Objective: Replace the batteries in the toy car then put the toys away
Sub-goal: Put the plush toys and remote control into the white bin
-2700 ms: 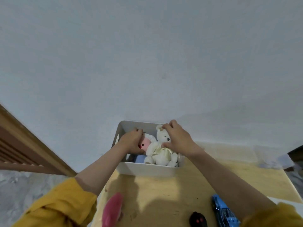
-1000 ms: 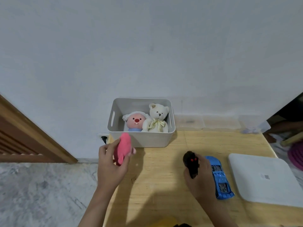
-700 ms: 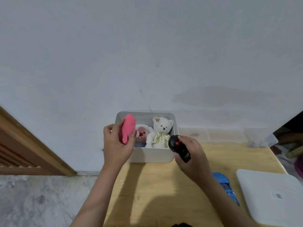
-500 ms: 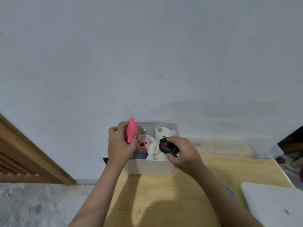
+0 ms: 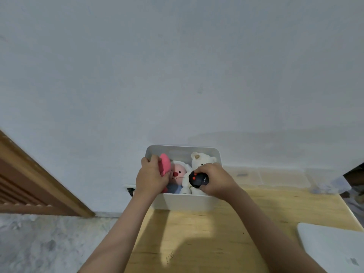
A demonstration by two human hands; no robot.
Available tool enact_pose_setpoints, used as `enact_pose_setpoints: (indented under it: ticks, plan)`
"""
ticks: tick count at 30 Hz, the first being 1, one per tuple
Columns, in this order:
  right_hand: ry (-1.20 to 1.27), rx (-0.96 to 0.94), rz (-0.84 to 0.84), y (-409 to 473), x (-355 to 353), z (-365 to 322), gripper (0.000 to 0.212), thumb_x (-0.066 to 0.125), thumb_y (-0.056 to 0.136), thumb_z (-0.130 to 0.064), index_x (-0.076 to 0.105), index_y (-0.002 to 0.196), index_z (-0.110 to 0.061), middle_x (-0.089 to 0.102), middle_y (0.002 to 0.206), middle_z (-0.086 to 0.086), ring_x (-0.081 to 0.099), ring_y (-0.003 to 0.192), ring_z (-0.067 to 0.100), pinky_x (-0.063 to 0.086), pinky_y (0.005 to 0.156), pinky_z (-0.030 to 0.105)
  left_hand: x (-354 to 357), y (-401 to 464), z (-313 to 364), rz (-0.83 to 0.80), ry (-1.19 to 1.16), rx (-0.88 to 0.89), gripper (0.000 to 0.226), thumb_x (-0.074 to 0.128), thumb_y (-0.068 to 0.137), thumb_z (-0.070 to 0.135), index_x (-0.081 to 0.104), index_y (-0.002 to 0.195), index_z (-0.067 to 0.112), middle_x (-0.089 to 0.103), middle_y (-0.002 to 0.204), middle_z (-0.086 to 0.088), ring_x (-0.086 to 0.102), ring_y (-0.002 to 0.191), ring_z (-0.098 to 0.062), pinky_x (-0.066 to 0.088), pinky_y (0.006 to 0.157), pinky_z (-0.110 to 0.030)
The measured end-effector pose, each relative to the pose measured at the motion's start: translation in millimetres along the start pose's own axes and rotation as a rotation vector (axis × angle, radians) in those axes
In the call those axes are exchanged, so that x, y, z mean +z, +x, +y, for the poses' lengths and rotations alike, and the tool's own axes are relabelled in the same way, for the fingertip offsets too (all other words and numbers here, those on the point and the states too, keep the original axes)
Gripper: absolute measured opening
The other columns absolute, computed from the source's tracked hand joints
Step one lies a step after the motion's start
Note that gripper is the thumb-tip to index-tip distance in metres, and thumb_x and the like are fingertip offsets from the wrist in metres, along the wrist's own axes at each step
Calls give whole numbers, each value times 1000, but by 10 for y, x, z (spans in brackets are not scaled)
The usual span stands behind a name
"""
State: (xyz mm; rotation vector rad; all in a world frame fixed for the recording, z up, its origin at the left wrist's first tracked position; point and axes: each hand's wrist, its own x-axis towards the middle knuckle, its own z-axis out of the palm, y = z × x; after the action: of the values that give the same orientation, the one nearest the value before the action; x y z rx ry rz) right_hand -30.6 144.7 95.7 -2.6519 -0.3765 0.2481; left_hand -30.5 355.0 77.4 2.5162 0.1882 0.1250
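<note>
Toys: I see left hand gripping pink toy over left end of white bin at back of wooden table. Pink-faced plush and white bear sit inside bin. Right hand curls round black remote, held above bear. White slab lies far right on table.

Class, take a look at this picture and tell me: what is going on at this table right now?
A person is putting toys away in a white bin that stands at the far end of a wooden table, against the wall. The left hand grips a pink soft toy over the bin's left side. The right hand holds a black remote control with red buttons over the bin, in front of a white teddy bear. A pink-faced plush sits beside the bear, inside the bin.
</note>
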Motion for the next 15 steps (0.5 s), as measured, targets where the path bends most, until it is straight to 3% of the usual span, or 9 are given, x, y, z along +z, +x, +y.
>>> enact_pose_setpoints:
  ticks: [8,13,15]
  plan:
    - [111,121,49,-92,113,87,59,79,67,-22,58,122,-17,59,120,0,54,112,17,41,91,24,74,149,46,-206,165,-14,39,64,80,30,45,105,7,52,106,-18,56,92,-34,40,66,-30]
    - [160,50,175,-257,121,139,43,71,76,-21,61,118,-16,62,115,0,56,107,15,39,89,19,70,146,71,-202,278,-17,28,53,88,29,50,103,6,60,104,-15,57,100,-31,40,65,-30]
    - [175,25,202,-338,125,128,38,68,79,-18,62,116,-14,63,113,1,58,104,16,42,89,20,37,118,83,-252,301,2,17,47,92,29,52,85,14,63,99,-15,58,97,-31,44,66,-31]
